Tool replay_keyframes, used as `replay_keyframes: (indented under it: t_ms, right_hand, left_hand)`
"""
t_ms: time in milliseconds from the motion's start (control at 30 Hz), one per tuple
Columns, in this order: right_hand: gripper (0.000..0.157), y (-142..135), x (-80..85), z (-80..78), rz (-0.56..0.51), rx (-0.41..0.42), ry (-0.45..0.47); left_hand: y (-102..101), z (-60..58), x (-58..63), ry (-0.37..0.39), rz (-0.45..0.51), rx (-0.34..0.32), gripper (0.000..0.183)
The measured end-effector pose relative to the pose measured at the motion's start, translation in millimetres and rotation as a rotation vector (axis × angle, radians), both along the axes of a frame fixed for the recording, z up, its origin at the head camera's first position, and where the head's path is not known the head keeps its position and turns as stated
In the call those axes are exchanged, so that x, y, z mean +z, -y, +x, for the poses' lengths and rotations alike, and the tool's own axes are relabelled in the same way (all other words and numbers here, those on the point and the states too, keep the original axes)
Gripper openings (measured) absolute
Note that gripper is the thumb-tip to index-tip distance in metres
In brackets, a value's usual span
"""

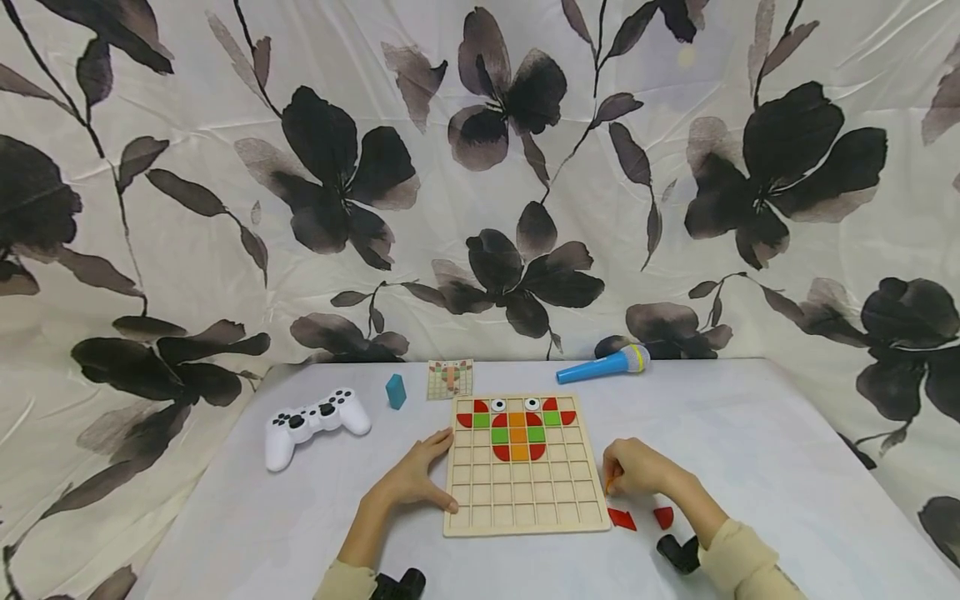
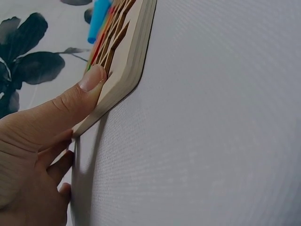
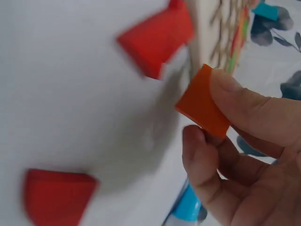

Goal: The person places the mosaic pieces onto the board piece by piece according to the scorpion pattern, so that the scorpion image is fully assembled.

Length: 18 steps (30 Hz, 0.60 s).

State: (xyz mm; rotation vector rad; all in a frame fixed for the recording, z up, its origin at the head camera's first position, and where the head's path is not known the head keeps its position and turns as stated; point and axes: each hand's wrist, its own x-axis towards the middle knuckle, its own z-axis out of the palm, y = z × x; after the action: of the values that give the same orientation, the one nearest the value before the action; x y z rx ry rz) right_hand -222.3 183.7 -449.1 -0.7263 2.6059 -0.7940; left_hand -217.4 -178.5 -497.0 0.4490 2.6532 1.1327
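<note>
A square wooden grid board (image 1: 532, 517) lies on the table, its upper cells filled with red, green and orange pieces and two eye pieces. My left hand (image 1: 408, 473) holds the board's left edge; its thumb (image 2: 89, 82) lies on the rim and the other fingers are at the side, partly hidden. Beside the board's right edge, my right hand (image 1: 637, 468) pinches an orange square tile (image 3: 202, 103) between thumb and fingers, above the table. Near that hand lie a red slanted piece (image 1: 622, 519) and a red rounded piece (image 1: 663, 517).
Behind the board are a small pattern card (image 1: 450, 379) and a blue toy microphone (image 1: 600, 367). A teal block (image 1: 395, 392) and a white game controller (image 1: 315, 425) lie to the left. A floral cloth (image 1: 480, 183) hangs behind the table.
</note>
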Motion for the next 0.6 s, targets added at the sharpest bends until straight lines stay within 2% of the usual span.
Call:
replay_keyframes:
  t_ms: [100,267,400,600]
  right_hand:
    - [0.014,6,2.2,-9.4,-0.046,-0.008,-0.06]
    - [0.008,32,-1.2,-22.0,-0.13,0.009,-0.162]
    - [0.008,54,-4.9,-31.4,-0.152,0.087,-0.225]
    - [0.014,81,-7.9,-40.4,-0.17,0.182,-0.242]
  left_hand:
    - [0,-1.2,-0.4,-0.003,-0.002,-0.003,0.11]
    - [0,-0.8,-0.4,-0.003,-0.012,0.007,0.11]
    - [-1,-0.2,1.4,0.002,-0.009,0.015,0.109]
    - [-3,1.6,5.1,0.014,-0.006,0.027,0.109]
